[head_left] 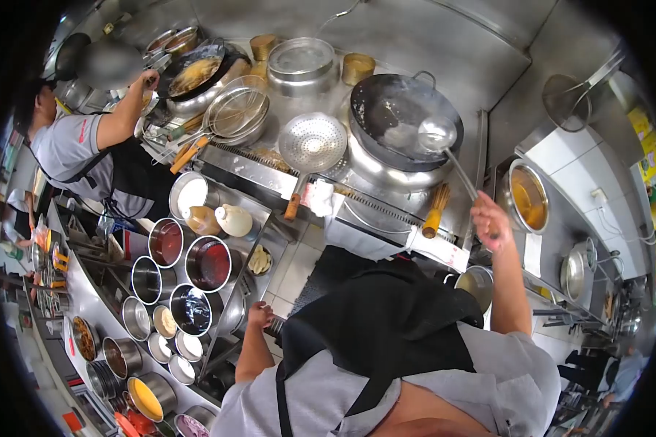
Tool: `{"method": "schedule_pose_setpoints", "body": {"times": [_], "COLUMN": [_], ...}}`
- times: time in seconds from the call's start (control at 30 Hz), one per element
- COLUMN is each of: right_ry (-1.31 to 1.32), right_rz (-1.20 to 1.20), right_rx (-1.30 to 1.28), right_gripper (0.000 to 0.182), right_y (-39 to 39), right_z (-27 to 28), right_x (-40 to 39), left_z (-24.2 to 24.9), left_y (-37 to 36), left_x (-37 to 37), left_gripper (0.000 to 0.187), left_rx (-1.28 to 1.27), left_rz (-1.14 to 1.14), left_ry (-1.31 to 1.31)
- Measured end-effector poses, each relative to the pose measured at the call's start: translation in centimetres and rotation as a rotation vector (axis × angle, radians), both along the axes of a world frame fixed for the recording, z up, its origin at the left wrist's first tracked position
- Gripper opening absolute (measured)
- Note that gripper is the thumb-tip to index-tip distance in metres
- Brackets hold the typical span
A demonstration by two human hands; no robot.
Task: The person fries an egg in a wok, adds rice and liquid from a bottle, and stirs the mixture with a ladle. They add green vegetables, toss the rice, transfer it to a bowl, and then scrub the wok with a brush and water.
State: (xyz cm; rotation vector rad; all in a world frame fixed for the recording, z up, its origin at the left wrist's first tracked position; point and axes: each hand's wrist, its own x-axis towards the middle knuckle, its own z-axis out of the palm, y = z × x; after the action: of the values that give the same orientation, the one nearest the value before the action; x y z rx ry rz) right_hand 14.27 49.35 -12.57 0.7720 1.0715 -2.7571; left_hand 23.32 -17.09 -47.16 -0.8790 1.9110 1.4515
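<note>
My right hand (492, 221) is closed around the handle of a metal ladle (439, 133). The ladle's bowl is inside a large black wok (386, 109), over its right side. The wok sits on a steel burner ring, with some whitish bits and a pale wet patch inside. Low at my left side, my left hand (260, 315) is closed beside my apron, next to a dark and metallic object that I cannot make out. A perforated skimmer (313, 142) with a wooden handle lies left of the wok. A bamboo brush (436, 211) rests in front of the burner.
Steel pots of sauces (211, 264) and squeeze bottles (233, 220) crowd the counter on my left. A co-worker (80, 149) stands at another wok (197, 73) further left. A pot of orange liquid (528, 197) is at right, below a hanging strainer (567, 102).
</note>
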Motion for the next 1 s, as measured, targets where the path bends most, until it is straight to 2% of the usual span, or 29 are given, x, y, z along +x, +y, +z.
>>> {"method": "schedule_pose_setpoints", "body": {"times": [0.07, 0.13, 0.2, 0.27, 0.33, 0.4, 0.43, 0.47, 0.53, 0.57, 0.63, 0.67, 0.73, 0.83, 0.93, 1.0], "right_ry": [0.004, -0.074, -0.134, 0.013, -0.069, -0.142, -0.067, 0.016, 0.038, 0.027, -0.229, -0.234, -0.395, -0.339, -0.28, -0.084], "right_rz": [0.161, 0.299, 0.335, 0.365, 0.411, 0.512, 0.494, 0.525, 0.44, 0.438, 0.485, 0.479, 0.509, 0.455, 0.437, 0.247], "right_rx": [0.467, 0.861, 0.951, 1.522, 1.535, 1.571, 1.64, 1.774, 1.774, 1.769, 1.792, 1.787, 1.951, 1.959, 1.913, 1.762], "right_gripper": [0.08, 0.089, 0.088, 0.092, 0.094, 0.094, 0.09, 0.085, 0.083, 0.083, 0.082, 0.082, 0.083, 0.084, 0.085, 0.085], "right_y": [-0.6, -1.8, -1.7, 0.3, 0.9, 1.3, 1.6, 3.2, 2.7, 2.6, 2.3, 2.3, 2.1, 3.9, 2.6, 2.1], "right_z": [-4.4, -8.3, -11.4, -14.7, -13.5, -12.2, -11.9, -13.5, -10.7, -9.6, -8.2, -7.3, -6.2, -7.6, -6.7, -6.8], "right_x": [1.7, 2.7, 3.9, 4.5, 4.3, 3.9, 3.8, 3.5, 2.9, 2.3, 2.0, 1.8, 1.5, 1.2, -1.1, -4.0], "left_z": [-3.0, -3.6, -3.9, -4.2, -2.7, -0.7, 1.1, 0.9, -1.6, -4.2, -0.2, 1.2, 0.9, 0.9, -0.8, -1.1], "left_y": [-1.4, -1.6, -1.2, 0.3, 2.5, 4.0, 5.1, 5.1, 4.0, 2.6, 2.4, 2.4, 0.7, -0.6, -1.6, -1.2], "left_x": [-0.3, -0.4, -0.9, -1.2, -1.4, -1.6, -2.0, -2.4, -2.7, -2.7, -4.0, -4.9, -5.2, -5.6, -4.0, -2.2], "left_gripper": [0.039, 0.037, 0.036, 0.035, 0.034, 0.036, 0.038, 0.038, 0.04, 0.042, 0.042, 0.042, 0.043, 0.042, 0.038, 0.033], "left_rx": [0.042, -0.009, -0.056, 0.187, 0.106, 0.077, 0.021, 0.016, 0.054, 0.281, 0.173, 0.075, 0.065, 0.045, 0.015, 0.088], "left_rz": [0.002, -0.039, -0.076, 0.156, 0.088, -0.131, -0.118, -0.126, -0.187, 0.032, 0.011, 0.0, -0.012, 0.062, 0.11, 0.197], "left_ry": [-0.164, -0.112, -0.058, -0.059, -0.073, -0.105, -0.19, -0.203, -0.217, -0.245, -0.227, -0.193, -0.156, -0.092, -0.146, -0.198]}}
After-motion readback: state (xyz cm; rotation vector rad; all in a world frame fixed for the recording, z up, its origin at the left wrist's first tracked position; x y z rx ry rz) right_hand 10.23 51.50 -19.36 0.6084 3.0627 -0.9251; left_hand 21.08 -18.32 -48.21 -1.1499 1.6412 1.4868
